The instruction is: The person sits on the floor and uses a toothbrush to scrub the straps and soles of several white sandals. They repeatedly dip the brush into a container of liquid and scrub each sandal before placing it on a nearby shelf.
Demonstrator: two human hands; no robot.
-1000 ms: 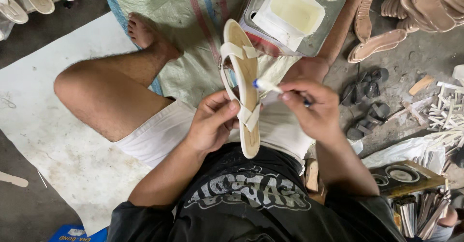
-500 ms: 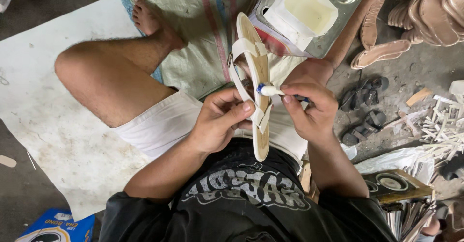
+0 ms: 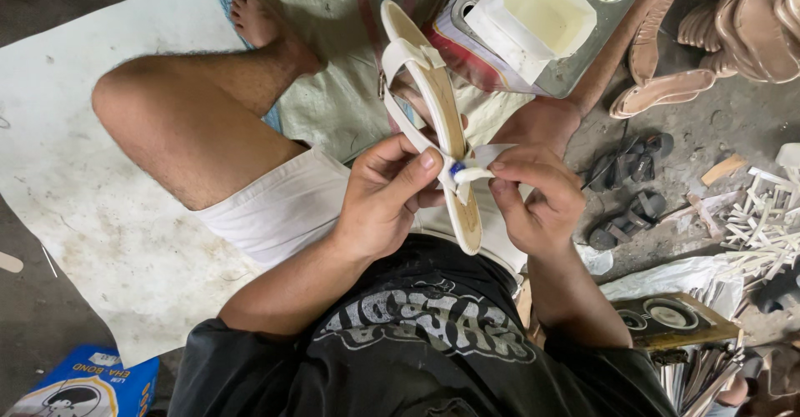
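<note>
I sit cross-legged on the floor and hold a cream sandal (image 3: 433,92) upright over my lap, toe end pointing away from me. My left hand (image 3: 387,196) grips the sandal's lower half, thumb and forefinger pinching a white strap near the heel. My right hand (image 3: 533,196) pinches the same white strap (image 3: 477,169) from the right side. A small blue-tipped tool (image 3: 457,169) shows between the fingertips of both hands; which hand holds it I cannot tell.
A cream plastic tub (image 3: 533,13) rests on a metal tin (image 3: 583,59) ahead. Tan sandal soles (image 3: 667,92) and finished sandals (image 3: 750,25) lie at the upper right. Dark scraps (image 3: 625,192), white strips (image 3: 767,225), a blue box (image 3: 83,384) and a woven sack (image 3: 342,59) surround me.
The view has shifted so the sandal sits higher. My right hand has drawn in from holding the blue-tipped tool out sideways to pinching the strap at the sandal's heel half.
</note>
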